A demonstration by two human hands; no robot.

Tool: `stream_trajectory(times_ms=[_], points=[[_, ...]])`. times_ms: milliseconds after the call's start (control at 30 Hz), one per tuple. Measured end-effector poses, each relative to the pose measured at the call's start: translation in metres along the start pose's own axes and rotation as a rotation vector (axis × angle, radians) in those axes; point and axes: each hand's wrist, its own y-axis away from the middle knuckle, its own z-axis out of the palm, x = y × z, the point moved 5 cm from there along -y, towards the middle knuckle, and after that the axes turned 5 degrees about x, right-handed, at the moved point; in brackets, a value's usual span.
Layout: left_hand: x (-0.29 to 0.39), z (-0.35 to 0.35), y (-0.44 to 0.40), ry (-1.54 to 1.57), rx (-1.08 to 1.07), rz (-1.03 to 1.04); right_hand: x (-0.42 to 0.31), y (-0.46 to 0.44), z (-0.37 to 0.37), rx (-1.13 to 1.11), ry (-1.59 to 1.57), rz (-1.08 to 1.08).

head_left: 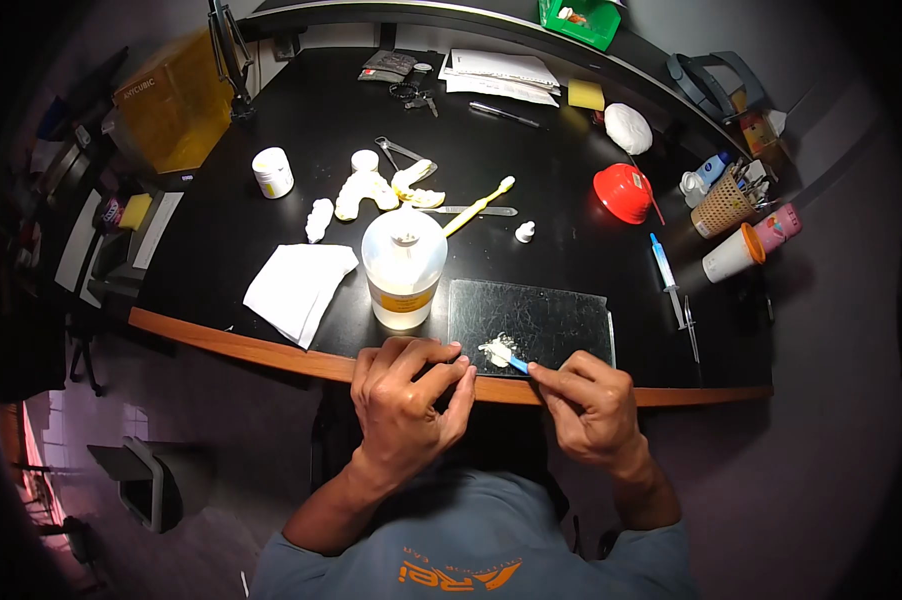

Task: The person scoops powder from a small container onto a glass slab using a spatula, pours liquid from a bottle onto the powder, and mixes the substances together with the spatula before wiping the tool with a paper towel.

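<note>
A dark glass mixing slab (561, 315) lies at the table's front edge with a small heap of white powder or paste (497, 350) on it. My right hand (596, 410) is closed around a blue mixing spatula (518, 365), whose tip sits in the white material. At the slab's near left corner, my left hand (406, 395) has its fingers curled and the fingertips pressed against the slab's edge. Just beyond that hand stands a translucent bottle (403, 265) with an orange label. A folded white cloth (301, 290) is left of the bottle.
Dental casts (364, 192), a white jar (273, 173), a yellow toothbrush (481, 205) and a scalpel (486, 211) lie behind the bottle. To the right are a red bowl (623, 193), a syringe (668, 275) and a white cup (734, 253) with an orange rim.
</note>
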Motion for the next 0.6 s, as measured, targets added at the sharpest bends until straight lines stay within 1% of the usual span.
stream_trajectory(times_ms=[133, 233, 433, 600], points=[[0.0011, 0.0008, -0.0007, 0.003, -0.001, 0.004, -0.0005, -0.0014, 0.0003, -0.015, 0.037, 0.009], [0.0004, -0.0004, -0.0005, 0.000, 0.003, 0.004, 0.0026, 0.0017, -0.0017, 0.060, 0.005, -0.006], [-0.0001, 0.0003, 0.0003, -0.009, -0.006, 0.008, 0.0064, 0.0060, 0.0024, 0.083, -0.004, -0.013], [0.0008, 0.0004, -0.0007, -0.003, -0.003, 0.010, 0.0024, 0.0001, 0.0065, 0.042, 0.022, -0.044]])
